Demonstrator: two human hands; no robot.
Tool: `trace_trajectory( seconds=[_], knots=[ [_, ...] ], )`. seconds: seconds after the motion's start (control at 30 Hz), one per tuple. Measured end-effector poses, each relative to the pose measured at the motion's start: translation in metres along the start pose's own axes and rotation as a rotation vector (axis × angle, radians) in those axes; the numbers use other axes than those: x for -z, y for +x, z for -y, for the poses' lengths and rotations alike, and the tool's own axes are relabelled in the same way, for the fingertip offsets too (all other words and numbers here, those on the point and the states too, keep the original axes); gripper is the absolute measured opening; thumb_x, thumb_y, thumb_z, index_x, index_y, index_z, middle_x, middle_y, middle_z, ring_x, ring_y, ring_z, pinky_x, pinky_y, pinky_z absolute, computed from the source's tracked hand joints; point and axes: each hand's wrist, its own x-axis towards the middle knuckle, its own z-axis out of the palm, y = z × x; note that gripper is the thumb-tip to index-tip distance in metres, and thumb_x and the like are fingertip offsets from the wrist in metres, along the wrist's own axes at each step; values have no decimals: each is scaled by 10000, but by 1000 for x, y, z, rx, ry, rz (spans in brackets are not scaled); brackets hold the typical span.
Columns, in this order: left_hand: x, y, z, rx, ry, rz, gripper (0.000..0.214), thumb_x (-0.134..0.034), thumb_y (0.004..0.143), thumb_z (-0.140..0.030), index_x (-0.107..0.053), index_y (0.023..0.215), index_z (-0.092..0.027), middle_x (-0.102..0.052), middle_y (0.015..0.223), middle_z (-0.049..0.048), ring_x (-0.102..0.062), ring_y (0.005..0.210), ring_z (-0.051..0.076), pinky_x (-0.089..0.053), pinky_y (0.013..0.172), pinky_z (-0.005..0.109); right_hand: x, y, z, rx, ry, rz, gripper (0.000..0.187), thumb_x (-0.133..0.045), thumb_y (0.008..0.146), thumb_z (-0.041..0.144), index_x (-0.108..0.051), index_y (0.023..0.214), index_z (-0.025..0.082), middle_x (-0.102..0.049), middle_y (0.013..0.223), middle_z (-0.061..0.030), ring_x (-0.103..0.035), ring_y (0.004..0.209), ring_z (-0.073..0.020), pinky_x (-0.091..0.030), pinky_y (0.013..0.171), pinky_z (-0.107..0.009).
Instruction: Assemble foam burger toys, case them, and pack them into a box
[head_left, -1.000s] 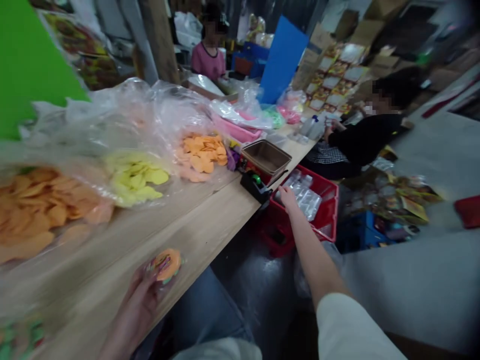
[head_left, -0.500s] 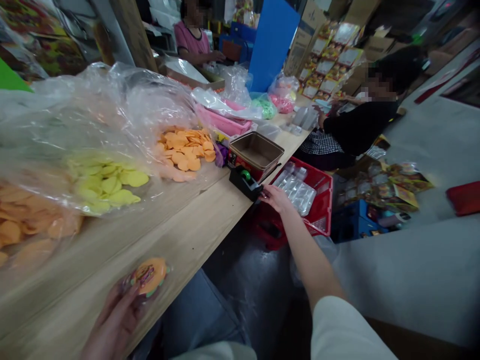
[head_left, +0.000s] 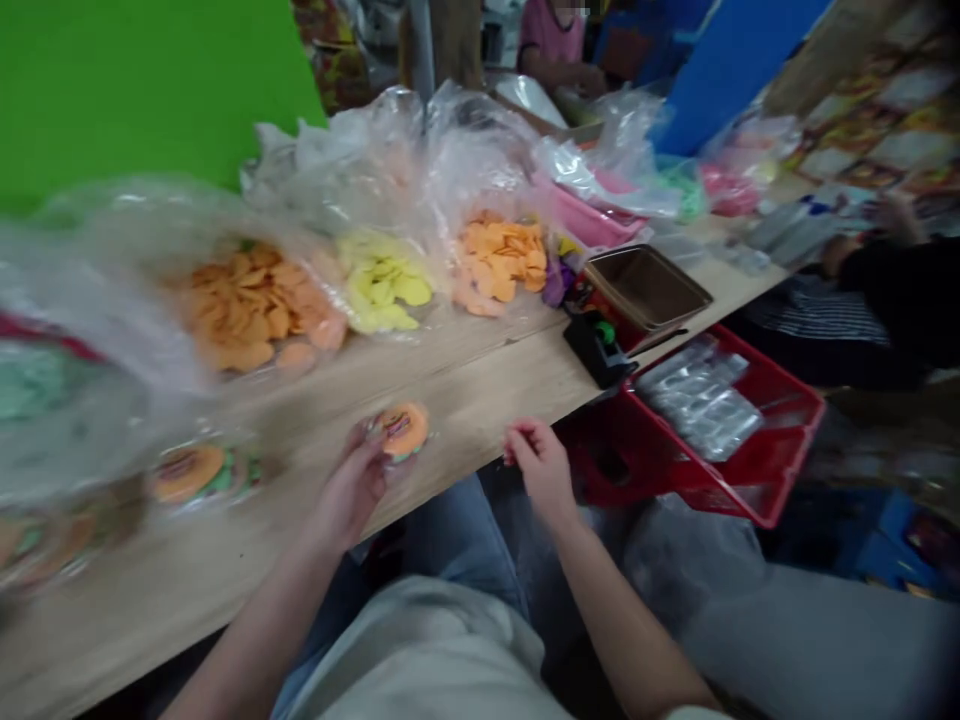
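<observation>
**Q:** In the head view, what is at the left hand?

**A:** The left hand [head_left: 352, 490] is closed on a round orange-and-green packet [head_left: 399, 430] wrapped in clear film. Its fingers clamp the packet just above the wooden table [head_left: 465, 410].

**Q:** And the right hand?

**A:** The right hand [head_left: 540, 462] holds nothing visible. Its fingers are loosely curled, well apart from the packet, at the table's near edge. Nearest it are a black tape dispenser [head_left: 598, 350] and a red plastic basket [head_left: 780, 425] of clear plastic trays [head_left: 701, 405].

**Q:** What lies along the table?

**A:** A similar round packet [head_left: 187, 473] lies flat to the left of the hands. Beyond it, from left to right, are clear bags of orange discs [head_left: 247, 310], yellow discs [head_left: 382, 295] and more orange discs [head_left: 499, 265], then a brown tray [head_left: 645, 290].

**Q:** Anyone else?

**A:** A person in a pink shirt [head_left: 551, 40] stands at the far end. A second person's black sleeve [head_left: 892, 300] shows at the right edge.
</observation>
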Motion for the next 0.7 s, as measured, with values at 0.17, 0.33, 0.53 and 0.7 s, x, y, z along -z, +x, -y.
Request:
trace_trajectory(
  seconds=[0.17,0.33,0.53,0.7],
  knots=[
    [3,-20,-21,-85,54,8,359,-623,769,-263,-549,1116,-213,-619,1127,69,-595,1015,219,-524,802,326,-77,-42,22,76,6,395,572,-592,775,266,-386,1309,281,-591,702,34,-549,634,-116,-458,615,-255],
    [16,-35,-31,-129,-4,-26,350,-636,760,-268,-543,1095,-226,-622,1108,49,-591,1008,214,-516,797,326,-105,-51,24,83,44,414,633,-585,791,271,-298,1354,276,-583,695,45,-536,631,-107,-446,626,-247],
    [28,-40,-30,-140,-44,-11,307,-622,773,-266,-549,1069,-229,-614,1093,36,-583,1002,201,-512,767,292,-117,-61,22,65,9,399,608,-570,793,258,-307,1341,258,-584,688,43,-538,631,-112,-442,632,-251],
    [28,-42,-32,-142,-19,-20,326,-636,757,-272,-555,1070,-233,-626,1042,27,-595,963,195,-512,749,278,-123,-59,24,-31,11,398,608,-603,763,290,-329,1304,256,-550,682,45,-519,601,-111,-439,598,-252]
  ],
)
